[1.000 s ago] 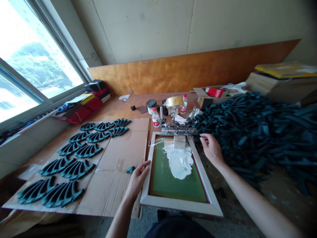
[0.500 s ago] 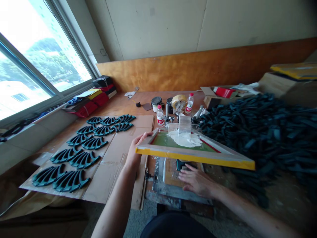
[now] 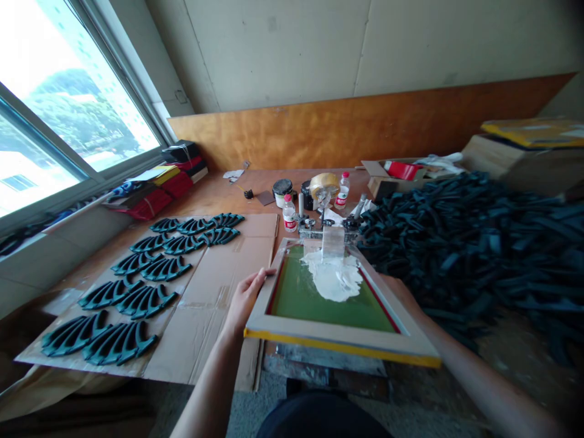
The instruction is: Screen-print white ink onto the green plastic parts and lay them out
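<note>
A screen-printing frame (image 3: 328, 334) with green mesh and yellow tape along its near edge lies in front of me, lowered almost flat. My left hand (image 3: 247, 298) grips its left side, thumb on top. White ink (image 3: 335, 281) is pooled on the far half of the mesh. A squeegee (image 3: 333, 243) stands in the ink at the far end. My right hand (image 3: 399, 293) is at the frame's right side, its fingers mostly hidden by the frame. The board beneath and the dark piece on it are covered by the frame.
Dark green fan-shaped pieces (image 3: 146, 304) lie in rows on cardboard (image 3: 207, 304) to the left. A large heap of dark strips (image 3: 460, 243) fills the right side. Behind the frame stand plastic bottles (image 3: 289, 214), a lidded tub (image 3: 283, 192) and a tape roll (image 3: 324, 185).
The frame's near edge has come down, covering the board and the dark piece. My right hand has moved from beneath it to its right side. My left hand stays on the frame.
</note>
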A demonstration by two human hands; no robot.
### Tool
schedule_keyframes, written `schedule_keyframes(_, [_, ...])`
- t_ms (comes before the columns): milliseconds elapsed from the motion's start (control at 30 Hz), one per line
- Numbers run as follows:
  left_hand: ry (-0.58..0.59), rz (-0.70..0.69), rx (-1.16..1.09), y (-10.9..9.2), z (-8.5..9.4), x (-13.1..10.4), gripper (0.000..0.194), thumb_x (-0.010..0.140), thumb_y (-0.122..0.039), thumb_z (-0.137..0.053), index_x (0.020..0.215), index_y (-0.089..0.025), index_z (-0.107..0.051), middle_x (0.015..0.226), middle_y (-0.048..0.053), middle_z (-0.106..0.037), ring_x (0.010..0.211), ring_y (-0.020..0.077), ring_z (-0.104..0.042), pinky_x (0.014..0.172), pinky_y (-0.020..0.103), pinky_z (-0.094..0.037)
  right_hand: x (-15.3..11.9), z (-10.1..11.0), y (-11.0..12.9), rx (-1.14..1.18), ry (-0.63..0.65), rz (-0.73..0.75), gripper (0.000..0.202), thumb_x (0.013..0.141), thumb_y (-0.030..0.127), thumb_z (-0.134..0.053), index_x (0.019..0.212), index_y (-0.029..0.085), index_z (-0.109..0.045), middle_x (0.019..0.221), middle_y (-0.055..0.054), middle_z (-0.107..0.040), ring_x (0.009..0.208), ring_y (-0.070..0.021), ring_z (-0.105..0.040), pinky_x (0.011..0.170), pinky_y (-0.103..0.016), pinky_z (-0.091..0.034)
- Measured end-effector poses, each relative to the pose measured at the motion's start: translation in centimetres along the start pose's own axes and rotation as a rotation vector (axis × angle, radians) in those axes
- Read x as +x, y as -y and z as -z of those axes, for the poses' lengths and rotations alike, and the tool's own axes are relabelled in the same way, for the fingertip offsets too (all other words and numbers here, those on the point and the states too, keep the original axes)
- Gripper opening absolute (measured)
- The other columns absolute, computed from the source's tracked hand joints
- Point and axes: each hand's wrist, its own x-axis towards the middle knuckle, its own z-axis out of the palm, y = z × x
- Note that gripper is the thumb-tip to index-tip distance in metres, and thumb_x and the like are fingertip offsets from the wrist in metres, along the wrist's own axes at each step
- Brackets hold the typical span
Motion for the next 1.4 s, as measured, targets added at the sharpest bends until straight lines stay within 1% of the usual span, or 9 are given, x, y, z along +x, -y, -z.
schedule_keyframes(167, [0.043,0.070,0.136,6.9,1.0,-0.4,0.072,0.069,-0.057,-0.067,0.128,-0.016,-0.060,0.071,0.002,-0.068,0.063,0.0168,-0.061,0.056,0.025,-0.046,4.9,0.4,2.4,-0.028,-0.198,0.074,0.056,0.086,0.038,-0.058,0.137,0.017,-0.046,0.136,-0.016,-0.049,0.115,-0.0275,-0.055,0.093,-0.040,-0.049])
schedule_keyframes(267, [0.000,0.045,0.217,10.8,1.0,0.5,0.080,0.070,-0.056,-0.068,0.137,-0.018,-0.049,0.064,-0.002,-0.063,0.059,0.0151,-0.058,0.056,0.025,-0.045,6.3,-1.0,5.5,-0.214,-0.029,0.213,0.055,0.079,0.033,-0.069,0.129,0.019,-0.050,0.123,-0.014,-0.055,0.114,-0.0293,-0.053,0.095,-0.041,-0.045])
schedule_keyframes(400, [-0.015,0.043,0.292,13.3,1.0,1.5,0.077,0.071,-0.054,-0.066,0.137,-0.017,-0.049,0.068,0.000,-0.066,0.064,0.0170,-0.061,0.060,0.027,-0.047,6.3,-2.5,6.9,-0.378,0.270,0.111,0.023,0.081,0.024,-0.065,0.102,0.020,-0.059,0.093,-0.007,-0.066,0.087,-0.0204,-0.062,0.073,-0.027,-0.048])
schedule_keyframes(533, [0.012,0.040,0.312,13.8,1.2,1.7,0.072,0.074,-0.052,-0.064,0.135,-0.016,-0.052,0.076,0.003,-0.070,0.074,0.0206,-0.064,0.066,0.029,-0.050,5.4,-2.9,6.3,-0.387,0.344,0.067,0.022,0.084,0.025,-0.060,0.105,0.019,-0.060,0.097,-0.007,-0.069,0.086,-0.0190,-0.064,0.070,-0.024,-0.046])
schedule_keyframes(733, [0.003,0.038,0.352,13.8,1.3,1.8,0.065,0.076,-0.050,-0.062,0.131,-0.018,-0.055,0.090,0.006,-0.072,0.087,0.0237,-0.066,0.075,0.032,-0.051,3.1,-3.2,5.6,-0.444,0.180,0.097,0.010,0.081,0.014,-0.052,0.086,0.017,-0.061,0.084,-0.008,-0.066,0.082,-0.0203,-0.061,0.073,-0.028,-0.044])
schedule_keyframes(900, [0.033,0.024,0.345,13.7,1.2,1.8,0.062,0.079,-0.048,-0.059,0.132,-0.017,-0.054,0.099,0.008,-0.073,0.092,0.0245,-0.066,0.079,0.033,-0.050,0.2,-5.2,6.5,-0.431,0.111,0.208,0.018,0.077,0.005,-0.045,0.078,0.017,-0.059,0.078,-0.009,-0.062,0.079,-0.0216,-0.055,0.073,-0.032,-0.042])
schedule_keyframes(1067, [0.026,0.034,0.373,13.8,1.2,1.7,0.062,0.079,-0.048,-0.059,0.133,-0.017,-0.054,0.092,0.006,-0.073,0.093,0.0243,-0.066,0.078,0.032,-0.050,-2.9,-4.5,6.7,-0.243,0.254,0.546,0.025,0.074,0.003,-0.043,0.083,0.016,-0.062,0.084,-0.010,-0.062,0.083,-0.0224,-0.053,0.076,-0.035,-0.041])
schedule_keyframes(1233, [0.023,0.010,0.373,14.0,1.3,1.9,0.062,0.079,-0.049,-0.059,0.132,-0.016,-0.055,0.094,0.007,-0.073,0.093,0.0246,-0.065,0.080,0.032,-0.050,-1.0,-2.1,6.0,-0.085,0.418,0.527,0.018,0.076,0.006,-0.049,0.078,0.020,-0.060,0.078,-0.004,-0.061,0.080,-0.0188,-0.053,0.071,-0.030,-0.042])
schedule_keyframes(1400, [0.024,0.010,0.350,14.0,1.3,1.9,0.065,0.077,-0.051,-0.060,0.131,-0.015,-0.055,0.089,0.007,-0.072,0.090,0.0255,-0.065,0.077,0.033,-0.050,-1.6,-3.6,6.0,-0.103,0.181,0.514,0.026,0.083,0.005,-0.041,0.087,0.017,-0.064,0.087,-0.009,-0.063,0.088,-0.0213,-0.054,0.076,-0.033,-0.044])
